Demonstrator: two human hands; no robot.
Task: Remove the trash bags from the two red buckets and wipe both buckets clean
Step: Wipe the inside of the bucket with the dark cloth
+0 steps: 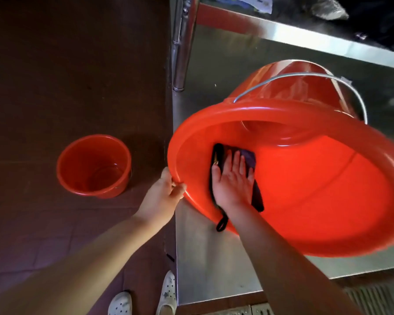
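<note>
A large red bucket (305, 189) lies tilted on its side on a steel table, its mouth facing me and its wire handle (305, 76) arching over the top. My left hand (166, 194) grips the rim at its left edge. My right hand (232, 178) is inside, fingers flat, pressing a dark purple cloth (248, 156) against the inner wall. A second red bucket (93, 165) stands upright on the dark floor to the left, apart from both hands. No trash bag shows in either bucket.
The steel table (203, 258) has a raised back ledge and a metal post (180, 42) at its left corner. Dark items lie behind the ledge at top right. My feet in white shoes (166, 292) stand on the brown floor by the table's corner.
</note>
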